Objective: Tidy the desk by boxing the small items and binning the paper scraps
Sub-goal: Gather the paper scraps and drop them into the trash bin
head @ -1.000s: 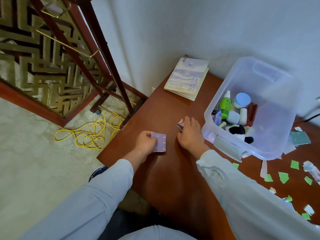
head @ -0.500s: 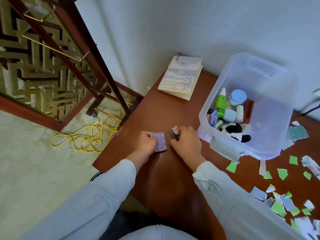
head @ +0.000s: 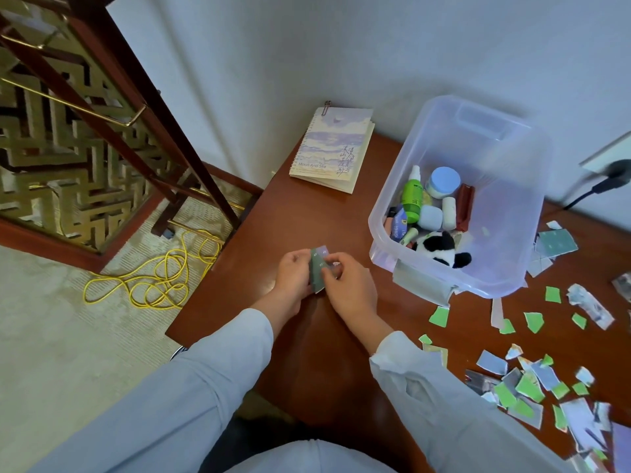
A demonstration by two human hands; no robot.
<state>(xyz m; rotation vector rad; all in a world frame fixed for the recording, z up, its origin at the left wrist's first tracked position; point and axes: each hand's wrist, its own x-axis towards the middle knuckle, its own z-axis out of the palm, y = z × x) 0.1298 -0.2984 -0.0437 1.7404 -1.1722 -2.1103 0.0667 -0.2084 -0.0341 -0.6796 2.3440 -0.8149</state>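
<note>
My left hand (head: 293, 273) and my right hand (head: 348, 285) meet over the left part of the brown desk (head: 300, 216), and both pinch a small stack of purple-grey paper cards (head: 317, 268) held upright between them. To the right stands a clear plastic box (head: 478, 138) with several small items inside: a green bottle (head: 412, 196), a blue-lidded jar (head: 443, 181) and a black-and-white plush toy (head: 440, 249). Green, white and grey paper scraps (head: 526, 387) lie scattered on the desk to the right of my right arm.
A spiral notebook (head: 333, 148) lies at the back of the desk by the wall. A yellow cable (head: 153, 278) is coiled on the floor left of the desk, below a wooden lattice screen (head: 68, 138). A black plug and cord (head: 601, 186) sit at the far right.
My right hand has brought its piece over to the purple card in my left hand; both hands now hold the pieces together, raised upright off the desk.
</note>
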